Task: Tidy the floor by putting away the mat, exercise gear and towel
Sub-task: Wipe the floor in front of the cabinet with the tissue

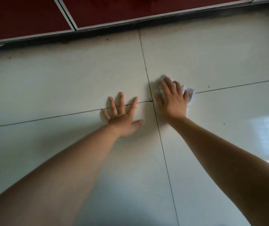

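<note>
Both my arms reach forward over a pale tiled floor (pixel 65 88). My left hand (pixel 122 116) lies flat on the tiles with its fingers spread, holding nothing. My right hand (pixel 173 98) presses flat on a crumpled white cloth or tissue (pixel 190 95), most of which is hidden under the palm; its edges stick out to the right and beyond the fingertips. The two hands are apart, on either side of a dark grout line. No mat or exercise gear is in view.
Dark red cabinet fronts (pixel 24 18) with white frames run along the far edge of the floor above a dark gap. Small dark specks dot the tiles. A window's light reflects on the floor (pixel 266 131) at the right.
</note>
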